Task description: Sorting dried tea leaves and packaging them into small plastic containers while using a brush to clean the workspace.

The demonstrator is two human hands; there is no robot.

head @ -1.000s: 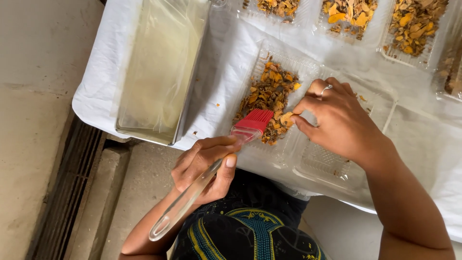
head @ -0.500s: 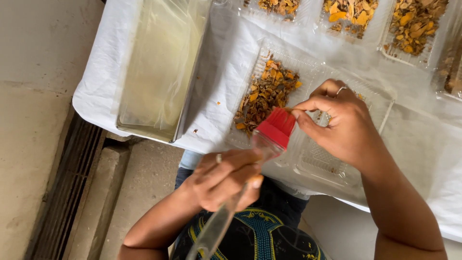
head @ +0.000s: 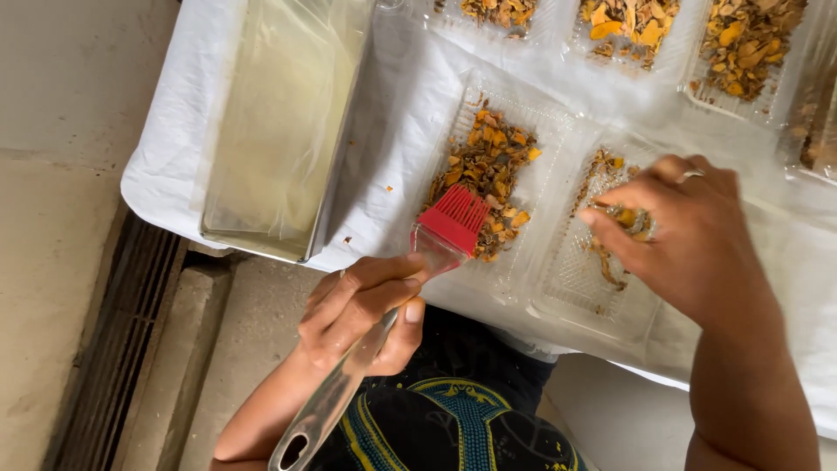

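Two hands are working over a hinged clear plastic tray [head: 558,288] that is lying open on the white-covered desk [head: 392,105]. The left hand [head: 362,310] is gripping the clear handle of a pastry brush [head: 384,323], fingers [head: 366,279] wrapped closed around the shaft near the head; the red bristles [head: 455,220] are resting at the near edge of the dried orange-brown flakes [head: 488,170] in the tray's left half. The right hand [head: 689,235] is hovering over the right half, fingers bunched and curled downward above a thin trail of flakes [head: 602,166] — whether they are pinching anything cannot be told.

Judgement on technique: the brush is being held at a slant, which suits light strokes. Pressure should be kept low, since the flakes look brittle and the tray flimsy; the free hand would do better pressing the tray rim flat, to stop it sliding on the cloth.

Position: the bristles are lying well ahead of the left fingers, just beside the flake pile — not buried in it. Further trays of flakes [head: 741,44] are sitting along the far edge, and a long clear-lined metal pan [head: 279,131] is standing to the left.
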